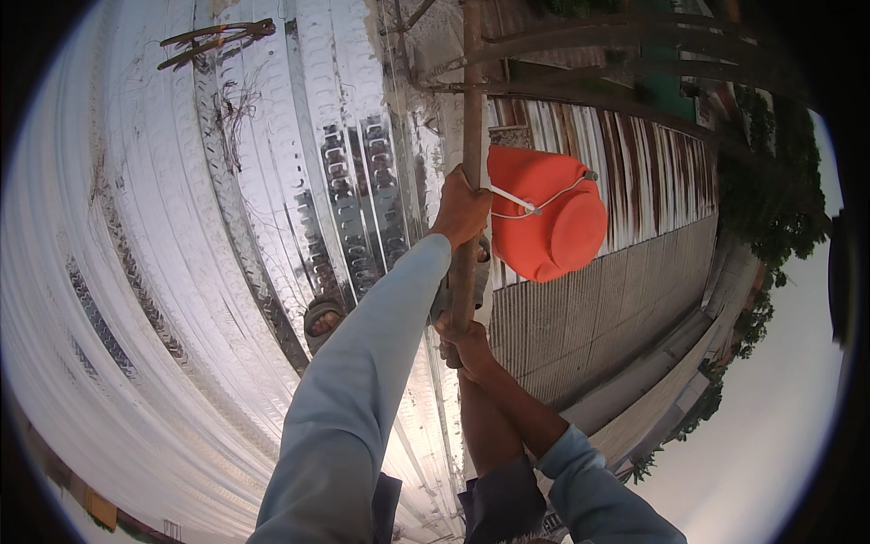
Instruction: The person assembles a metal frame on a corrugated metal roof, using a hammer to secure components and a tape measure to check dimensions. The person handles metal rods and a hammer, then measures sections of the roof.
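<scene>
A long brown pole (pixel 472 100) runs from the top edge down between my arms. My left hand (pixel 460 207) is closed around its middle. Lower down, my right hand (pixel 467 344) is wrapped round the pole near its bottom end. Just right of the pole is an orange-red bucket (pixel 535 168), tilted, with a thin wire handle and a white strip across its side. That strip reaches toward my left hand; whether my fingers touch it is hidden behind the pole.
My sandalled feet stand on shiny ribbed metal sheets (pixel 163 163). Rusty long-handled pincers (pixel 217 38) lie at the upper left, with loose wire (pixel 237 113) nearby. Rust-streaked corrugated roofing (pixel 643 172) lies lower at right, past the edge. Dark bars (pixel 634 36) cross the upper right.
</scene>
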Demonstrator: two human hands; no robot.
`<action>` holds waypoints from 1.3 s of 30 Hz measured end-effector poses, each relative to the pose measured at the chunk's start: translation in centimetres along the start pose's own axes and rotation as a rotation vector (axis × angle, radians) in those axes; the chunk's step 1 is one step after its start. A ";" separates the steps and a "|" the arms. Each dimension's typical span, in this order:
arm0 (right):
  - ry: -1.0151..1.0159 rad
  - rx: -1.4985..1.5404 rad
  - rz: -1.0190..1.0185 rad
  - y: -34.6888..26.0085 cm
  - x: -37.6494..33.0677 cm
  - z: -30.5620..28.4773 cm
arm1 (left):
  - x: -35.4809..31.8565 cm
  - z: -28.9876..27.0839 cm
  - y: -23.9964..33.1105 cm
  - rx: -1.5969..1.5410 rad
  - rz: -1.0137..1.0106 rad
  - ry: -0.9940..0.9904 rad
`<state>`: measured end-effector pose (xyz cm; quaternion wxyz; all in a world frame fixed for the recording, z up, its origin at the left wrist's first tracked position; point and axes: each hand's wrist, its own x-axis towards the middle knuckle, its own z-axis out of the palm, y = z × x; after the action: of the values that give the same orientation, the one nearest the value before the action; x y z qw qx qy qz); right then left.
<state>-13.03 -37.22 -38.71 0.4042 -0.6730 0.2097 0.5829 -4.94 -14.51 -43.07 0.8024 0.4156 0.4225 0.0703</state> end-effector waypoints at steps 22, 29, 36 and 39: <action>0.222 -0.033 0.027 -3.1 -4.8 2.1 | -10.7 1.9 -2.4 -0.093 -0.377 0.057; 0.292 -0.426 0.226 -15.4 -22.4 -7.5 | -17.5 15.0 8.4 -0.549 -0.416 0.110; 0.217 -0.325 0.192 -14.7 -22.8 -4.5 | -19.4 12.9 7.3 -0.359 -0.378 0.126; 0.376 -0.512 -0.070 -11.7 -21.2 0.1 | -18.8 9.9 4.8 0.032 -0.169 0.284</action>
<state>-9.21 -34.32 -15.03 0.1956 -0.8557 0.1037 0.4678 -8.43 -26.15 -24.95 0.7309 0.3770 0.5663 0.0538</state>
